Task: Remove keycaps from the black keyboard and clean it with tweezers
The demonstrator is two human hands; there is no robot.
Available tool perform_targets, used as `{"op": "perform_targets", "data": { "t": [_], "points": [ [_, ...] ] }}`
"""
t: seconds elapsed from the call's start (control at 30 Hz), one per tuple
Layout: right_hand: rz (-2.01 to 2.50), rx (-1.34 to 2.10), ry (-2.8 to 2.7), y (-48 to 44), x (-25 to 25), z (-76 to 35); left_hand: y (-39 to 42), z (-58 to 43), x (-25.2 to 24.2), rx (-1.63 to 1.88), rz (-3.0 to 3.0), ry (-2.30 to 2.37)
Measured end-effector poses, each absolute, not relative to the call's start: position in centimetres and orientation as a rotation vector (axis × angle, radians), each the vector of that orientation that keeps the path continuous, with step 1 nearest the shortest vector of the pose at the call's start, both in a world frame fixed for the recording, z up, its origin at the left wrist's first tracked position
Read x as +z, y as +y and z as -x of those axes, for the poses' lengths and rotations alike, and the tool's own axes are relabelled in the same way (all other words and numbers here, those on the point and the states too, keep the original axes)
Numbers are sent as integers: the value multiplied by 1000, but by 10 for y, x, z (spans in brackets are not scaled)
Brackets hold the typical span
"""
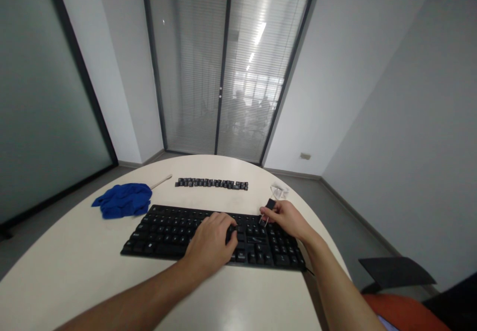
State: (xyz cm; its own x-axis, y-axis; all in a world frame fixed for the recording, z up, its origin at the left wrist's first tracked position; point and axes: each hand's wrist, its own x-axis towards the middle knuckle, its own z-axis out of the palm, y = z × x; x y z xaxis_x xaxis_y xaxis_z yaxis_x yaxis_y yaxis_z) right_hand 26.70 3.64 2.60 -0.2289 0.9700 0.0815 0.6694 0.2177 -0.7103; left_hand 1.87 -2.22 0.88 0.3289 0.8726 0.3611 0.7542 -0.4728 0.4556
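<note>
Fingers of the left hand (pixel 211 236) bent narrow over the black keyboard (pixel 171 232); fingers of the right hand (pixel 288 216) pinched on a wire keycap puller (pixel 271 204).

At far left on the smooth, pale table (pixel 74 271), a rumpled, matte blue cloth (pixel 124 200), probably set aside for working room, beside a slim white stick (pixel 161 181). Beyond the keyboard, blocky black keycaps (pixel 210 183) in a row, presumably for keeping order. Left hand laid across the keys, likely for steadying; by thumb and forefinger a small dark piece (pixel 231 231), impossible to tell whether gripped. Puller's thin prongs pointing down at the keys, perhaps for straddling a cap; just beyond, a crinkled clear plastic bag (pixel 279 191).
</note>
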Motion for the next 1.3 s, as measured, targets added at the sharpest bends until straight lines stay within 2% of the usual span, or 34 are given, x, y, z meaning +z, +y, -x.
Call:
{"op": "perform_targets", "data": {
  "t": [0.4,0.83,1.3],
  "points": [
    [1296,674,-1751,24,22,-215,-14,-18,1,1058,-2143,1456],
    [1157,620,-1798,10,21,-183,7,-16,-16,1271,-1694,1304],
    [1110,664,-1834,14,17,-186,10,-15,-20,1272,-1662,1236]
  ]
}}
